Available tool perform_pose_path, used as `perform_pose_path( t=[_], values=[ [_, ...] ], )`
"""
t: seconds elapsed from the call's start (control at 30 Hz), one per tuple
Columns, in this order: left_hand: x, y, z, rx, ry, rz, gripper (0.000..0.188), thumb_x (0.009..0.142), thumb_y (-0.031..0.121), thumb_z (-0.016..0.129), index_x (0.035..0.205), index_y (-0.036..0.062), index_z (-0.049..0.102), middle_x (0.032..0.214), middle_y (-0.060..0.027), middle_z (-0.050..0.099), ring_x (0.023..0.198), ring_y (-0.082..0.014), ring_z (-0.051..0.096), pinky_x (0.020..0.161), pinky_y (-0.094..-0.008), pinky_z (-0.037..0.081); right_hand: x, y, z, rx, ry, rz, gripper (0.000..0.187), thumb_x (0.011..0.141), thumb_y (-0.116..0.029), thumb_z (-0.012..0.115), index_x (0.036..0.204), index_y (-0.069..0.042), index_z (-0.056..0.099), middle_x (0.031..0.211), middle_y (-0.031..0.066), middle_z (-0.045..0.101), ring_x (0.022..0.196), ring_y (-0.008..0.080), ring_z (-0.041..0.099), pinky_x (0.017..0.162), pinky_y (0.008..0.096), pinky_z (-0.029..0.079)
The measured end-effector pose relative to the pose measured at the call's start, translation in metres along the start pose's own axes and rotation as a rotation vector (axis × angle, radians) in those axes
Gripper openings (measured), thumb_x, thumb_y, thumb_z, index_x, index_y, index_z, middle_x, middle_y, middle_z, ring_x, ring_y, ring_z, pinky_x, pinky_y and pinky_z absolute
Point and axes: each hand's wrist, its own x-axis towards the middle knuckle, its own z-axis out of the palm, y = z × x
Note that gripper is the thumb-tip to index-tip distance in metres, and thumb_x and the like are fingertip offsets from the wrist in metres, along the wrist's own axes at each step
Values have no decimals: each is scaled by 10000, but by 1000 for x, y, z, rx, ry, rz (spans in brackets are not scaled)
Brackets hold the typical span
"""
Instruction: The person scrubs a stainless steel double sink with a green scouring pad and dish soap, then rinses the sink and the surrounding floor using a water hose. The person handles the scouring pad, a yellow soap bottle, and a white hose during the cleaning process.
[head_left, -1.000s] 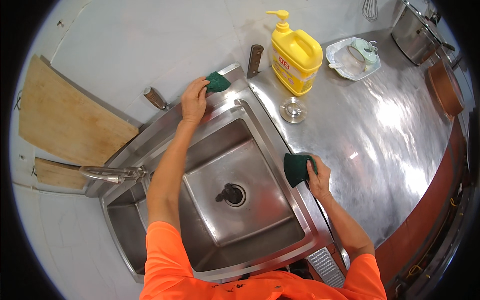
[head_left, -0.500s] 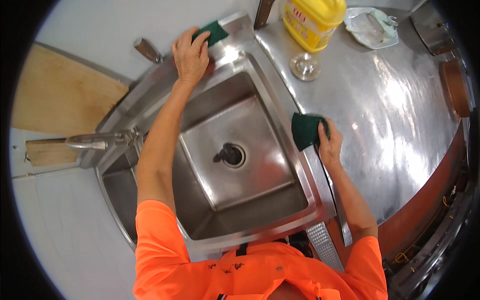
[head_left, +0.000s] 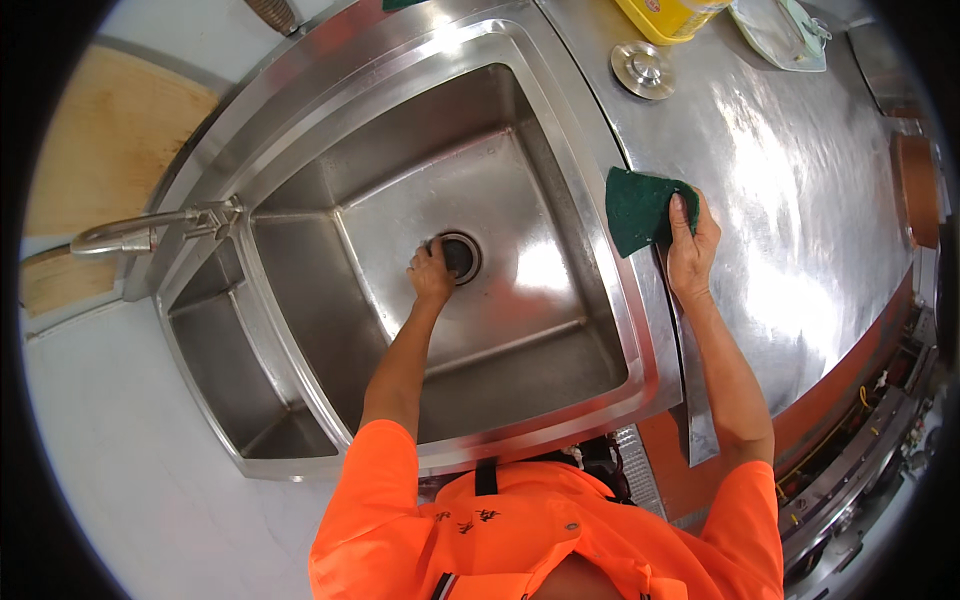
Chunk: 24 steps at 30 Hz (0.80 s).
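My left hand (head_left: pixel 432 275) reaches down into the large sink basin (head_left: pixel 500 180), its fingers curled at the near-left side of the drain (head_left: pixel 476 262). They close on a dark clump (head_left: pixel 455 256) at the drain opening; the fingers partly cover it, and its kind is unclear. At the basin's right rim, my right hand (head_left: pixel 692 245) pinches a dark green scouring pad (head_left: pixel 636 210) between thumb and fingers. Part of another green scouring pad (head_left: pixel 402 3) shows on the sink's back ledge, cut off by the picture's top edge.
A faucet (head_left: pixel 150 228) stands at the left, by a smaller basin (head_left: pixel 230 360). On the steel counter (head_left: pixel 740 270) to the right are a round metal drain lid (head_left: pixel 643 70), a yellow jug (head_left: pixel 670 18) and a white dish (head_left: pixel 775 40). A brown-handled tool (head_left: pixel 272 14) is at the back.
My left hand has let go of one green pad on the back ledge and come down to the clump at the drain. My right hand still holds its pad at the right rim.
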Motion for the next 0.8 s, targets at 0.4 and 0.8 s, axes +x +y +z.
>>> perform_pose_path(
  t=[0.4, 0.8],
  values=[
    [-59, -56, -53, -1403, -201, -281, 334, 734, 92, 734, 1013, 92, 550, 908, -73, 603, 833, -165, 604, 676, -314, 514, 1, 14, -1, 31, 30, 23, 226, 926, -189, 521, 968, 27, 575, 745, 27, 553, 730, 99, 459, 675, 250, 406],
    [-149, -8, -184, -2105, -148, 219, 295, 771, 0, 683, 988, 115, 520, 1023, -33, 571, 911, -147, 567, 692, -279, 505, -81, -51, 100, 649, -336, 710, 297, 884, -306, 591, 975, -23, 608, 948, 68, 632, 866, 156, 573, 782, 295, 435]
  ],
)
